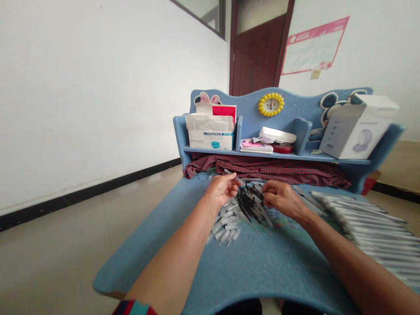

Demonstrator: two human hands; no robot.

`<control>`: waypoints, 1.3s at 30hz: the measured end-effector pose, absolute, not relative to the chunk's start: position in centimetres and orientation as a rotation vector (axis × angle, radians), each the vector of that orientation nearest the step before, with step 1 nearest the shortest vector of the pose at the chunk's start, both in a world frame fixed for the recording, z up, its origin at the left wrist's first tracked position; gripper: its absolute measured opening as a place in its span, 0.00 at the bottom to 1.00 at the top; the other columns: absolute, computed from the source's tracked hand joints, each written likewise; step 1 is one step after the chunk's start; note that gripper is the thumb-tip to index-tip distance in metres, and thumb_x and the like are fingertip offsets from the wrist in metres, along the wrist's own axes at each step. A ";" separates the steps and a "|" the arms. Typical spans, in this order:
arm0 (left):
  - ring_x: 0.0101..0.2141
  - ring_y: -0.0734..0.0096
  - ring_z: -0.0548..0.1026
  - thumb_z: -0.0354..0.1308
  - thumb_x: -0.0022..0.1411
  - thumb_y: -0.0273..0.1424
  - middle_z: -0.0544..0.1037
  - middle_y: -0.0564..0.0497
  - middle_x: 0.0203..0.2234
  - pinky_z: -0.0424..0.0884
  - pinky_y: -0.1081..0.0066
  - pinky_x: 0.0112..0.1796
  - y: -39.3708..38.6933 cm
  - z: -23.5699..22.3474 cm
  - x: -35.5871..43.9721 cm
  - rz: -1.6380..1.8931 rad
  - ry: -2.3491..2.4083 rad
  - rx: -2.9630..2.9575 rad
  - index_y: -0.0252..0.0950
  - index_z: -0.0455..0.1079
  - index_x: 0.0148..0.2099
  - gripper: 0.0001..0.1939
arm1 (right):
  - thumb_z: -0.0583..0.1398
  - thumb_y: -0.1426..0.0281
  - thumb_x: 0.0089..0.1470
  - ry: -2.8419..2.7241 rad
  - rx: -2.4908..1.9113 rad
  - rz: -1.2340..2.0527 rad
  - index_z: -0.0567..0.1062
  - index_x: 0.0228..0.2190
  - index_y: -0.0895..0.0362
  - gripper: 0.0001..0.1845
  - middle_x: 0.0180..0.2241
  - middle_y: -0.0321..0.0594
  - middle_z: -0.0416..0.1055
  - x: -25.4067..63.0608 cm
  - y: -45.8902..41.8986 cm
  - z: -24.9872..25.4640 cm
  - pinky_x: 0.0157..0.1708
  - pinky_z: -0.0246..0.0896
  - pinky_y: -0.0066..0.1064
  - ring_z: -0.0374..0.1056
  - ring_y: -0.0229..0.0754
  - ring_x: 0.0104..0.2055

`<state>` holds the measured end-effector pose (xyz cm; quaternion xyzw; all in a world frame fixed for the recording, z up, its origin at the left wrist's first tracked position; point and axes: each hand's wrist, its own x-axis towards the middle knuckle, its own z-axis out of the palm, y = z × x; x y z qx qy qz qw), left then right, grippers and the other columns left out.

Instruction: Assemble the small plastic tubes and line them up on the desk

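Left hand point(222, 190) pinches a grey pen barrel point(232, 175); right hand point(279, 199) curled, fingers hiding any grip. Between them, a tangled pile of black-tipped pen parts point(247, 205) near the counter's point(249, 267) back edge; rows of grey pens point(370, 229) cut off at right.

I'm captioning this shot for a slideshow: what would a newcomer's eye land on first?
The heap of slim black and grey pen parts in the middle of the blue desk stands out first, with the left hand holding a slim grey tube and the right hand just beside it. Neat rows of long pale tubes fill the desk's right side, and a yellow flower-shaped clock sits high on the shelf back.
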<state>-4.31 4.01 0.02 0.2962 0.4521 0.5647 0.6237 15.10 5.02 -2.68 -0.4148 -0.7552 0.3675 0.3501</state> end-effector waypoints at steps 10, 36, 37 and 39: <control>0.11 0.82 0.63 0.54 0.57 0.25 0.71 0.51 0.14 0.54 0.81 0.11 3.9 -0.4 -3.2 1.259 1.051 0.707 0.30 0.65 0.23 0.10 | 0.58 0.68 0.45 -1.503 -0.647 1.511 0.67 0.29 0.57 0.07 0.19 0.37 0.73 14.3 3.1 -2.3 0.21 0.60 0.28 0.65 0.36 0.17; 0.12 0.81 0.64 0.60 0.52 0.31 0.70 0.52 0.13 0.57 0.81 0.13 3.4 -0.7 -2.1 1.235 1.118 0.848 0.29 0.66 0.23 0.10 | 0.65 0.68 0.40 -1.394 -0.557 1.559 0.67 0.29 0.58 0.14 0.21 0.38 0.74 13.3 2.6 -3.4 0.21 0.62 0.28 0.68 0.37 0.19; 0.12 0.81 0.64 0.60 0.51 0.31 0.70 0.52 0.13 0.57 0.81 0.13 3.4 -0.7 -2.1 1.236 1.122 0.856 0.29 0.67 0.23 0.10 | 0.65 0.68 0.41 -1.400 -0.561 1.557 0.66 0.29 0.58 0.14 0.21 0.38 0.74 13.3 2.6 -3.4 0.21 0.62 0.28 0.68 0.37 0.19; 0.12 0.81 0.64 0.59 0.52 0.30 0.70 0.52 0.13 0.57 0.81 0.13 3.3 -0.7 -2.0 1.238 1.130 0.869 0.29 0.67 0.23 0.10 | 0.65 0.68 0.41 -1.407 -0.567 1.557 0.66 0.30 0.58 0.14 0.21 0.38 0.74 13.3 2.6 -3.5 0.21 0.62 0.28 0.68 0.37 0.19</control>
